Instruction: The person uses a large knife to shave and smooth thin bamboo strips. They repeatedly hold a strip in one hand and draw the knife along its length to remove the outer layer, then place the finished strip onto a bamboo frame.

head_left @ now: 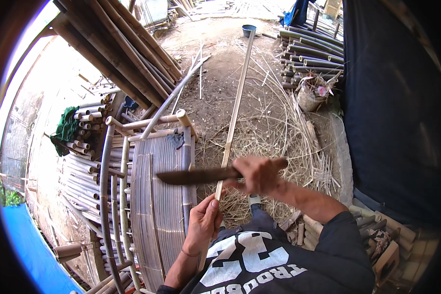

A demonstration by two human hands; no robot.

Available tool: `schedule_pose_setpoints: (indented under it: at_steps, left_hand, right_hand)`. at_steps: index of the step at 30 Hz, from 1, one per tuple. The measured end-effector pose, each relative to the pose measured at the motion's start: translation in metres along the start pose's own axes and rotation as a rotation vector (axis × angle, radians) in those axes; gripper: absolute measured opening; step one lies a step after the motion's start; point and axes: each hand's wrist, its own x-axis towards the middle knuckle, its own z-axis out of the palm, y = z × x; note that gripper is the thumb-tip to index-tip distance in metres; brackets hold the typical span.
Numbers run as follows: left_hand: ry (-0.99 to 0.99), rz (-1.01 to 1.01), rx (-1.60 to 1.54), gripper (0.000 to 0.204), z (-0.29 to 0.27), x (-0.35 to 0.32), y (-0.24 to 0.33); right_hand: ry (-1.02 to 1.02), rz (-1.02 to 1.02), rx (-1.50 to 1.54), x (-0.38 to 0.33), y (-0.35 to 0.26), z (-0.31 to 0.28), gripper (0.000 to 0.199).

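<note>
My right hand (257,174) is closed round the handle of a machete (196,177), whose dark, broad blade points left and is slightly blurred. The blade lies across a long, pale bamboo strip (237,103); I cannot tell whether it touches. Low in front of my body, my left hand (203,219) grips the strip near its close end, thumb along it. From there the strip runs up and away over the ground, its far end by a blue basin. Part of the right hand's fingers is hidden behind the machete handle.
A bamboo bench (169,215) with a slatted seat stands close on the left, a grey rag (175,139) on it. Bamboo shavings (274,132) litter the ground. Stacked poles (311,54) lie far right, beside a sack (309,96). A dark sheet (394,108) hangs right.
</note>
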Motion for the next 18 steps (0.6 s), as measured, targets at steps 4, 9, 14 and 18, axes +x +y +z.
schedule_pose_setpoints:
  at_steps: [4, 9, 14, 18]
  left_hand:
    - [-0.038, -0.056, -0.039, 0.038, 0.001, -0.018, -0.008]
    - [-0.028, -0.073, -0.003, 0.038, 0.0, -0.029, -0.016]
    - [-0.027, -0.111, 0.025, 0.037, -0.009, -0.055, -0.025]
    - [0.003, -0.151, 0.123, 0.035, -0.012, -0.08, -0.031]
  right_hand:
    - [-0.197, 0.408, 0.032, 0.005, 0.032, -0.03, 0.056]
    - [-0.211, 0.412, 0.045, 0.005, 0.053, -0.031, 0.063]
    - [-0.16, 0.401, -0.078, 0.007, 0.093, -0.037, 0.065]
    - [-0.154, 0.513, -0.11, 0.011, 0.134, -0.041, 0.065]
